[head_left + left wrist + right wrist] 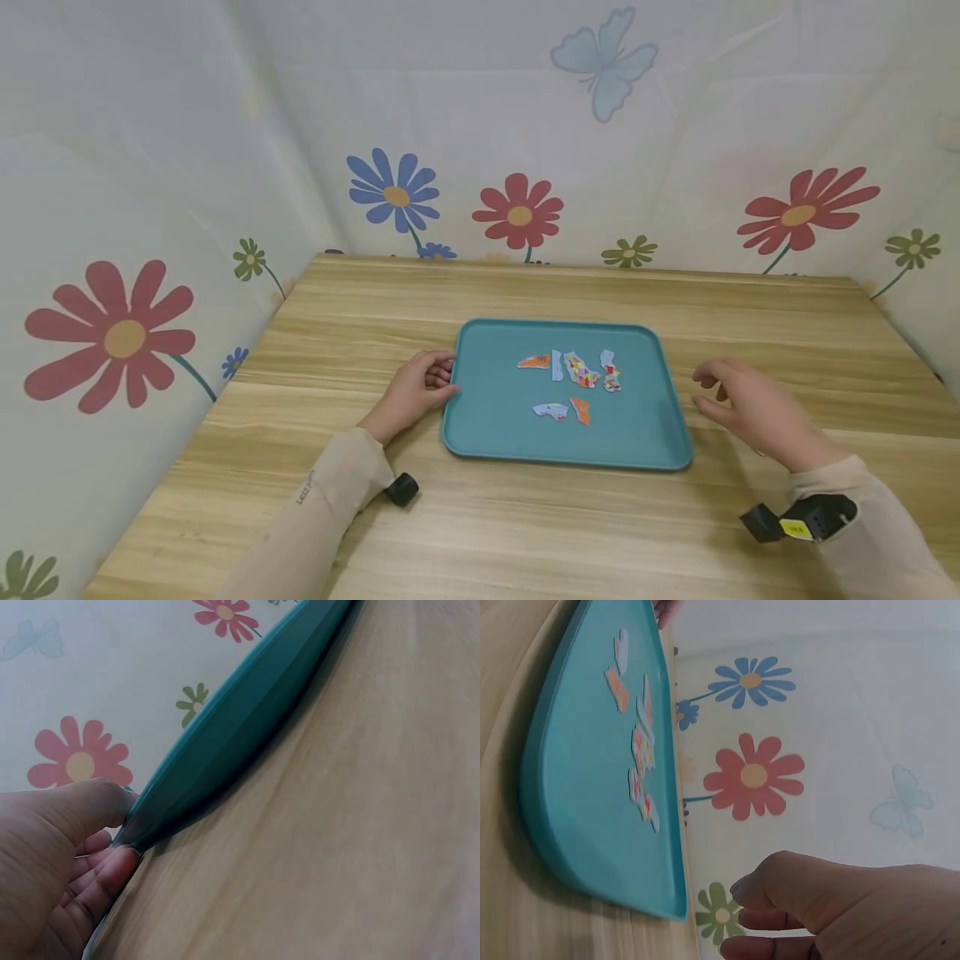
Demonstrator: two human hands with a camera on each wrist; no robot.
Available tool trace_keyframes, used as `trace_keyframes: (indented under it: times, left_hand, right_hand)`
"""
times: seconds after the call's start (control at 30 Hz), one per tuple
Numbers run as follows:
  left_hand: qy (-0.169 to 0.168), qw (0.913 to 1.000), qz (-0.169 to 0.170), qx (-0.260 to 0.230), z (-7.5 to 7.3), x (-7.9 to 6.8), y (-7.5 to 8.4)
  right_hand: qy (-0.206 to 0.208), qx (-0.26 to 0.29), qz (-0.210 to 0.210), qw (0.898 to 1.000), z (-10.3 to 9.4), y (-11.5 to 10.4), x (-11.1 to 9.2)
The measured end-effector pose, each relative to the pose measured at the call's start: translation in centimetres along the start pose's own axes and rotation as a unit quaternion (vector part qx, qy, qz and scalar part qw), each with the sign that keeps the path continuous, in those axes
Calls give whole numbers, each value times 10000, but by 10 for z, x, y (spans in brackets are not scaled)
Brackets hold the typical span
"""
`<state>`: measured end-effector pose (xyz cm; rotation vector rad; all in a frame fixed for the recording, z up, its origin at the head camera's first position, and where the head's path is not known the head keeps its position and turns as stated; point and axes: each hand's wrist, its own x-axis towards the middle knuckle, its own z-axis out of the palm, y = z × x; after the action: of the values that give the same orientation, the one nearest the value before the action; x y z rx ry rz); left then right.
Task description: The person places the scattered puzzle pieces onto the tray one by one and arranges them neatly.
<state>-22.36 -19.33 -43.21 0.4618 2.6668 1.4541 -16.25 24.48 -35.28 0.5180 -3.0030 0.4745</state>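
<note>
A teal tray [495,433] lies on the wooden table with several torn paper pieces on it. The colourful patterned piece [581,370] and a smaller patterned strip [611,372] are in its upper part, beside a pale strip [557,365] and an orange piece [534,362]. Lower down lie a pale piece [551,411] and another orange piece [581,410]. My left hand [416,387] pinches the tray's left rim between thumb and fingers, as the left wrist view also shows. Right of the tray, apart from it, my right hand [757,412] hovers with loosely bent fingers, holding nothing.
The wooden table [525,533] extends around the tray on all sides. Behind it and to the left hangs a pale cloth [465,100] printed with flowers and a butterfly. A black wrist camera [765,523] sits by my right sleeve, another [402,489] by the left.
</note>
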Motion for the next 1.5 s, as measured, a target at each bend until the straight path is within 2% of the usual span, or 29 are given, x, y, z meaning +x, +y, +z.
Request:
trace_keyframes:
  times: [0.63, 0.8, 1.2, 1.5]
  left_hand:
    - [-13, 10000, 13, -31, 0, 0, -1]
    - [-13, 10000, 13, -22, 0, 0, -1]
    - [2, 10000, 24, -74, 2, 2, -5]
    - [4, 10000, -20, -45, 2, 1, -5]
  right_hand:
    - [-187, -229, 446, 9986, 4, 45, -28]
    - [-168, -280, 518, 9981, 5, 51, -32]
    - [-536, -452, 905, 9934, 6, 67, -46]
    - [-515, -535, 1048, 9917, 9, 72, -53]
